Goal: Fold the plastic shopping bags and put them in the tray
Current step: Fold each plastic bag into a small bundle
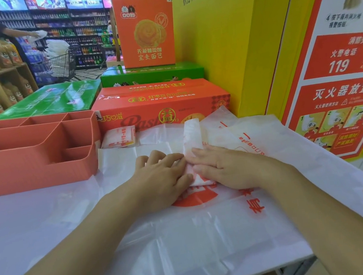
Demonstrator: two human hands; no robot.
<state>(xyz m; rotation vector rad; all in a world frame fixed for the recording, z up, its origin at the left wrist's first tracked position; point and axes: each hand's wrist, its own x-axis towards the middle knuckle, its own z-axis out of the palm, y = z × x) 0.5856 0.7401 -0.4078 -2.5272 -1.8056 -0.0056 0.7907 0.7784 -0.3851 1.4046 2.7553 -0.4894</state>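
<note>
Shop table [38, 221] | left hand [164, 173], right hand [222, 166] flat, pressing narrow folded bag strip [191, 136] | risk: slippery plastic springs open when released

"119" on red wall poster [338, 56]; "Past…" on orange carton [161, 110].
</note>
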